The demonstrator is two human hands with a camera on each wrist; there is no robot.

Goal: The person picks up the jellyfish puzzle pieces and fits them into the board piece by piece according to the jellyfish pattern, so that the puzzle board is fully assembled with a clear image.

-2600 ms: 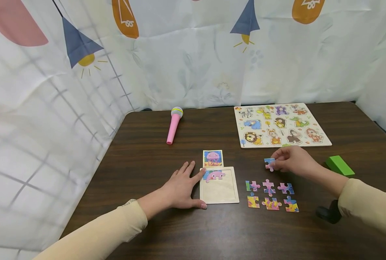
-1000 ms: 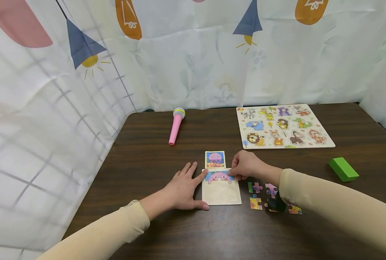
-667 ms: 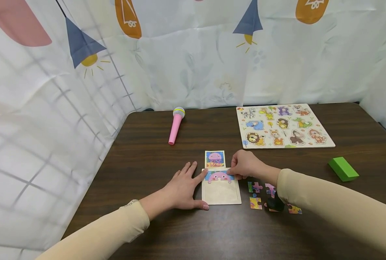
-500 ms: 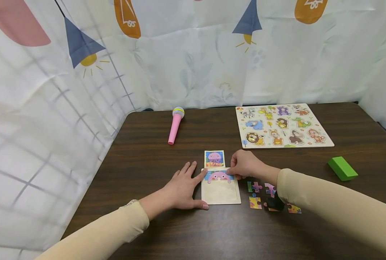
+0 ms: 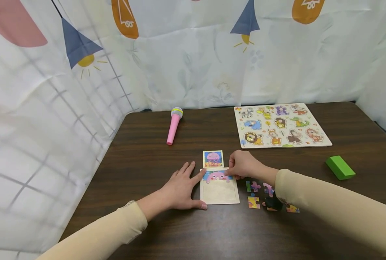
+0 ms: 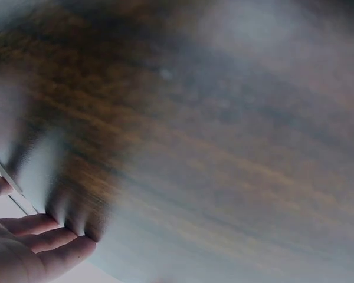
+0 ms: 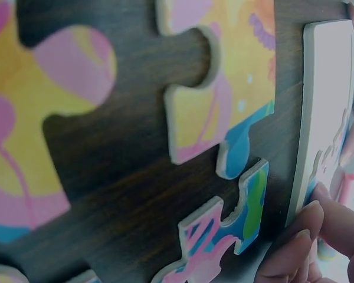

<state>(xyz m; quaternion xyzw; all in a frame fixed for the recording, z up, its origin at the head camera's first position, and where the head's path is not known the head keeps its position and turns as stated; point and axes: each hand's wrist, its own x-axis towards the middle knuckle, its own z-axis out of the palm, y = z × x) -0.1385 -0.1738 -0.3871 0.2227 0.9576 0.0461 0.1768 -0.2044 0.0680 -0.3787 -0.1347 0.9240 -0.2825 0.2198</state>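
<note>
The left hand lies palm down with spread fingers, its index finger and thumb touching the left side of a small wooden puzzle tray. Along the tray's top edge sit jigsaw pieces showing a pink face. The right hand pinches a blue-and-pink jigsaw piece at the tray's top right corner, mostly covered by its fingers. In the right wrist view, the right thumb and fingers meet at the tray's edge. Loose jigsaw pieces lie right of the tray, partly hidden under the right forearm.
A jellyfish picture card touches the tray's far edge. Farther back are a pink toy microphone and an animal puzzle board. A green block stands at the right. The wrist-worn black camera hangs over some pieces.
From the right of the table, the right hand has carried a jigsaw piece left to the tray's top right corner. During the last second both hands have stayed almost still.
</note>
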